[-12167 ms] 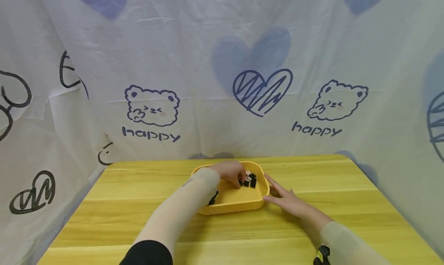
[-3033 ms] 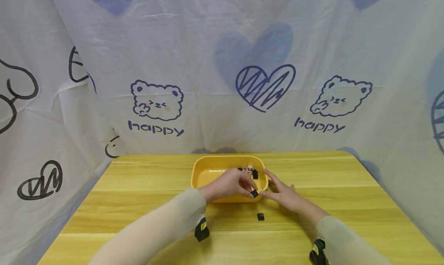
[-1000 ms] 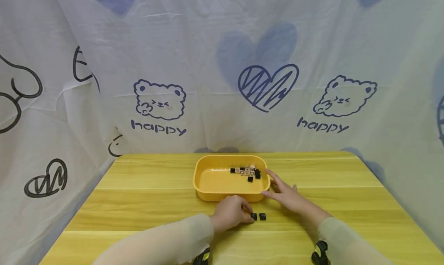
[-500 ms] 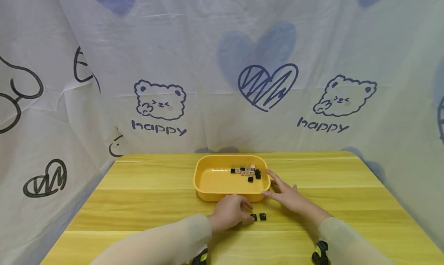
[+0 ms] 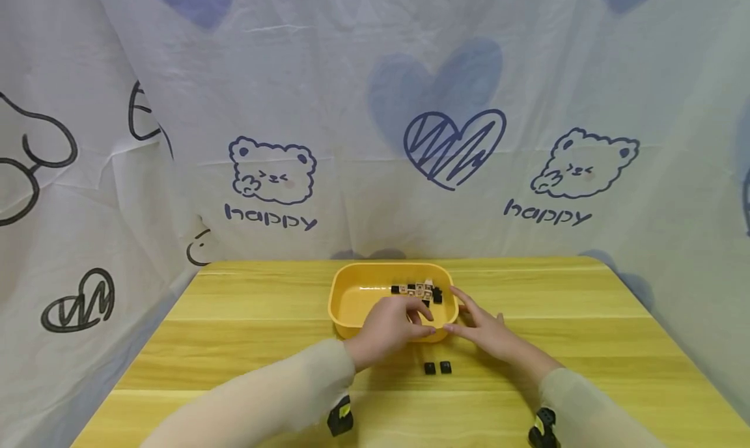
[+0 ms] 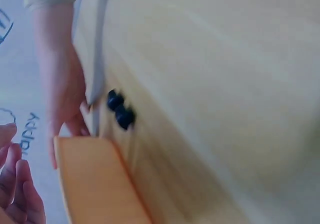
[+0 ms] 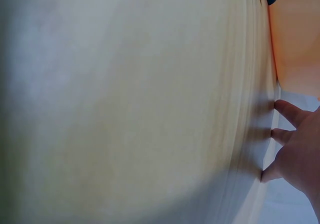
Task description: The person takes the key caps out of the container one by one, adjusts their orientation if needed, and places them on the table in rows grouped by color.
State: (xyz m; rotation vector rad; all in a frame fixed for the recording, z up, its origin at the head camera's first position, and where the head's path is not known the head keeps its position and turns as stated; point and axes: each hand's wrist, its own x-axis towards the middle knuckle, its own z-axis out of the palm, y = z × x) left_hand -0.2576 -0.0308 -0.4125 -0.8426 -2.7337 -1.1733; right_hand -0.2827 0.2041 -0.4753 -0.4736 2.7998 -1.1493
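My left hand (image 5: 391,327) hovers over the front rim of the yellow tray (image 5: 357,331), fingers loosely bent and nothing between them. In the left wrist view its fingers (image 6: 20,186) show at the lower left, above the tray's orange-looking wall (image 6: 97,179). My right hand (image 5: 489,334) rests at the tray's right end, fingers spread and fairly straight, thumb toward the front corner. Inside the tray, a cluster of small black and pale keycaps (image 5: 420,290) lies toward the right. Two black keycaps, a left one (image 5: 430,368) and a right one (image 5: 446,367), sit side by side on the table before the tray.
The tray stands near the back edge of the wooden table (image 5: 234,318). Behind the table hangs a white cloth (image 5: 351,109) printed with hearts and bears. A small black device is on each wrist, left (image 5: 340,417) and right (image 5: 543,428).
Over the last seconds the left hand brought a second black keycap from the tray and set it beside the first. It has since let go and moved back up over the tray. The right hand stays put.
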